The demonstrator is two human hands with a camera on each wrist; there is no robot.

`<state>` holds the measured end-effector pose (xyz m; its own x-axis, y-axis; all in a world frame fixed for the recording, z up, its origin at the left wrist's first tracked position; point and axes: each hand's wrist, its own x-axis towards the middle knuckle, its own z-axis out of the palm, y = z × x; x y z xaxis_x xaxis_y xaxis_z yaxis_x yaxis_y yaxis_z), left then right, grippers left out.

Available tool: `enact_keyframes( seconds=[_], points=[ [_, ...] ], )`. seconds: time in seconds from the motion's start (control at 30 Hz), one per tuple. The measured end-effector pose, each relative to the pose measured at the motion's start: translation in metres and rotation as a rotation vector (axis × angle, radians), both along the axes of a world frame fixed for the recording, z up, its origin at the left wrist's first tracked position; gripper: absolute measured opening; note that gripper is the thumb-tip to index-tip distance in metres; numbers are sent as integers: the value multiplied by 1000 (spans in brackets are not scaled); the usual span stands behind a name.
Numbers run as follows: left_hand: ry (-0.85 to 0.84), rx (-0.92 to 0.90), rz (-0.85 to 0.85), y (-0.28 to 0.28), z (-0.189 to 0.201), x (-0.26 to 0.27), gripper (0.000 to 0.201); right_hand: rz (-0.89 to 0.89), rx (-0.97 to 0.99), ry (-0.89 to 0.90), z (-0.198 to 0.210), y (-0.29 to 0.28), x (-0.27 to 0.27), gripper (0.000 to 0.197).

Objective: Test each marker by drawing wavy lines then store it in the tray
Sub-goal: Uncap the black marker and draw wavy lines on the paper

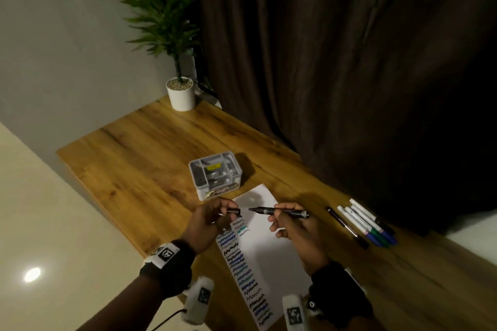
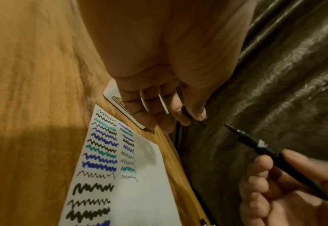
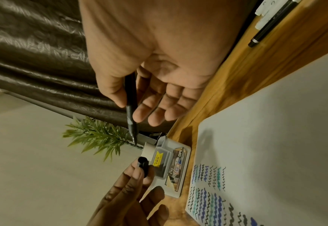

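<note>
Above the white paper, my right hand holds an uncapped black marker with its tip pointing left; the marker also shows in the right wrist view. My left hand pinches the marker's black cap, a short gap from the tip; the cap shows again between those fingers. Wavy black, blue and teal lines fill the paper's left side. The clear compartment tray stands just beyond the paper.
Several capped markers lie in a row on the wooden table to the right of the paper. A potted plant stands at the far corner. A dark curtain hangs behind the table.
</note>
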<state>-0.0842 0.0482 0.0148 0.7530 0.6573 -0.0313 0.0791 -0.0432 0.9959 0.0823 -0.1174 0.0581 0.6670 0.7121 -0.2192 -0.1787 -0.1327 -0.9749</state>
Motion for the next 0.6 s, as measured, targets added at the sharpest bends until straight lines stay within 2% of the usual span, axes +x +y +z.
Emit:
enact_keyframes(
  seconds=[0.1, 0.47, 0.6],
  points=[
    [-25, -59, 3, -3, 2, 2, 15, 0, 2, -7, -1, 2, -1, 11],
    [-33, -64, -57, -10, 12, 7, 17, 93, 0, -51, 0, 2, -9, 10],
    [-38, -126, -80, -10, 19, 10, 20, 100, -31, -51, 6, 0, -7, 12]
  ],
)
